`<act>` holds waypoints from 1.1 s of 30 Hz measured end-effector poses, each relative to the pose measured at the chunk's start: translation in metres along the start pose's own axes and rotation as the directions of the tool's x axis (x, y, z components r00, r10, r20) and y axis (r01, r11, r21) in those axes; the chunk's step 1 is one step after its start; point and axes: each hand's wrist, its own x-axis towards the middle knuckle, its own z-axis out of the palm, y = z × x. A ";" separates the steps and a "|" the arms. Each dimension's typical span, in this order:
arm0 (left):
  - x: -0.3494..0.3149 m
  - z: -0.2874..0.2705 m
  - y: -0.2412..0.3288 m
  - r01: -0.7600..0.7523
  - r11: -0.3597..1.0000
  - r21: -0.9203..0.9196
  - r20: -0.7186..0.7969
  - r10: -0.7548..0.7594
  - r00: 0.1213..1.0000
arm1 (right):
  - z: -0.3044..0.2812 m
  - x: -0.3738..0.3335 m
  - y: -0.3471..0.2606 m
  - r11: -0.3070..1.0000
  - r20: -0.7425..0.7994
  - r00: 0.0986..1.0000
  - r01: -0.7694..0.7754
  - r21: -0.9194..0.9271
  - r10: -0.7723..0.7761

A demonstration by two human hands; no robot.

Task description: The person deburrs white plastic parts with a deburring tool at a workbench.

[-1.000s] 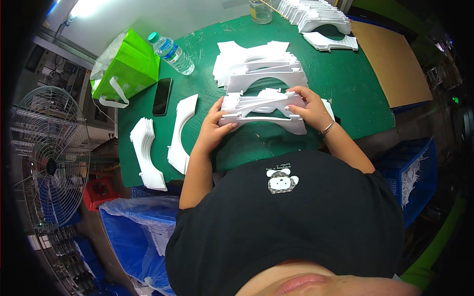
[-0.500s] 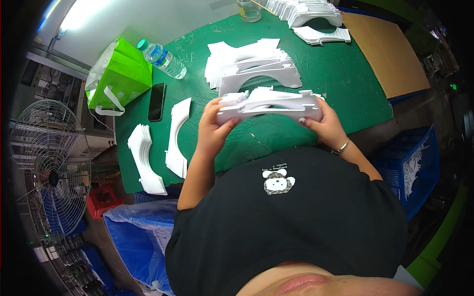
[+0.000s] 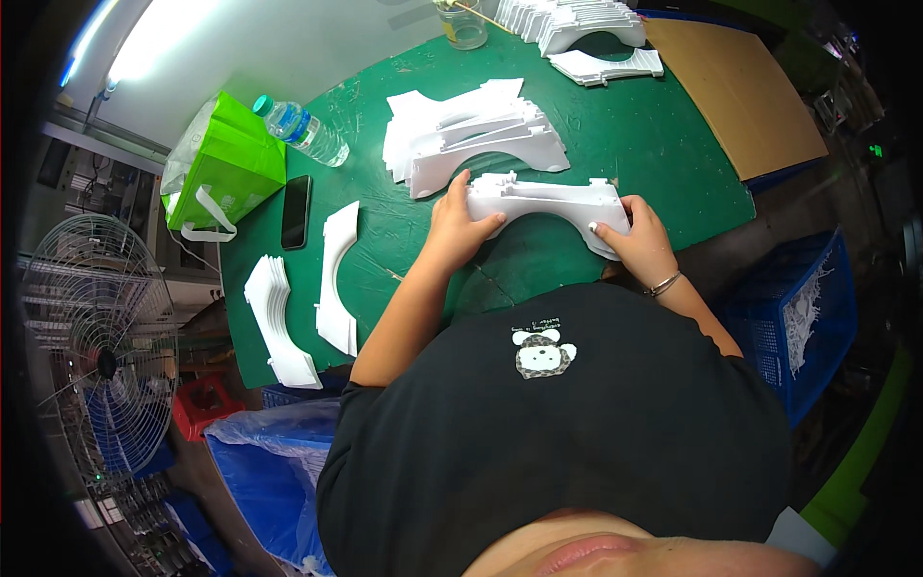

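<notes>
Between my two hands is a white arched plastic part (image 3: 550, 199), its curved cut-out facing me. My left hand (image 3: 460, 223) grips its left end, thumb in front and fingers behind. At the right end my right hand (image 3: 642, 236) is closed round it, thumb pressed on the near face. Whether it is one piece or several nested together, I cannot tell. Just beyond lies a loose pile of similar white parts (image 3: 481, 130). On the left of the table are a neat stack of white arched parts (image 3: 276, 322) and a smaller stack of them (image 3: 338, 279).
The green table (image 3: 404, 250) carries a phone (image 3: 296, 212), a water bottle (image 3: 303, 132), a green bag (image 3: 231, 168) and a glass jar (image 3: 465, 27). More white parts (image 3: 586, 24) and cardboard (image 3: 740, 101) lie at the far right. Blue crates (image 3: 788, 317) and a fan (image 3: 101, 351) stand around.
My hands have come closer together, the left one moving right. The white part in them now looks like a neater, single arch. The whole view has shifted slightly.
</notes>
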 end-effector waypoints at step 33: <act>0.006 -0.028 -0.075 -0.151 0.979 0.135 -0.264 0.182 0.947 | 0.041 0.123 -0.026 0.930 0.216 0.907 0.336 0.151 -0.363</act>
